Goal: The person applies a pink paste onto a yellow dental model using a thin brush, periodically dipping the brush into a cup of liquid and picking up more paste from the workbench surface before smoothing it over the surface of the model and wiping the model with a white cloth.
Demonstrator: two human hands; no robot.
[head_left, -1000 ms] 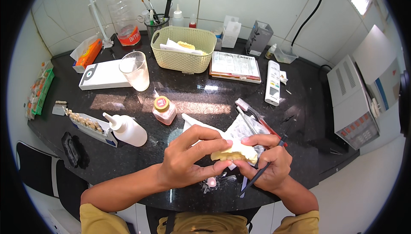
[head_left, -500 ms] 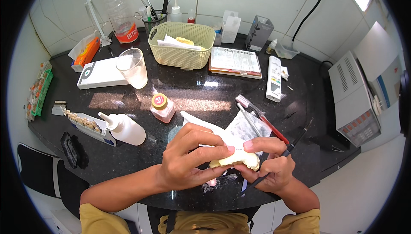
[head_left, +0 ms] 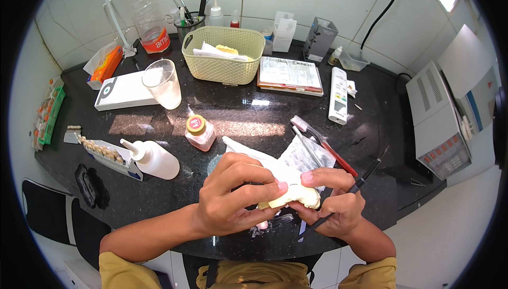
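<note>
My left hand (head_left: 238,193) grips a pale yellow dental cast (head_left: 293,199) from the left, fingertips on its top. My right hand (head_left: 338,204) pinches the cast from the right while a slim dark tool (head_left: 334,214) lies between its fingers, slanting up to the right. Beneath and behind the cast lie white crumpled papers (head_left: 293,151). A red-handled brush (head_left: 338,159) and a silver tool (head_left: 307,146) rest on them, just beyond my hands. Small pink bits (head_left: 260,228) and scraps lie on the counter below the cast, partly hidden by my fingers.
On the dark counter (head_left: 137,209) stand a jar (head_left: 200,138), a white squeeze bottle (head_left: 161,162), a tooth-shade holder (head_left: 106,151) and a glass (head_left: 161,88). Further back are a basket (head_left: 222,69), notebooks (head_left: 289,77) and a remote (head_left: 337,98). A grey machine (head_left: 439,119) sits at the right.
The cast has turned between my hands, its upper face now showing more. My right hand and the dark tool have shifted slightly right, and the tool's upper end reaches further up.
</note>
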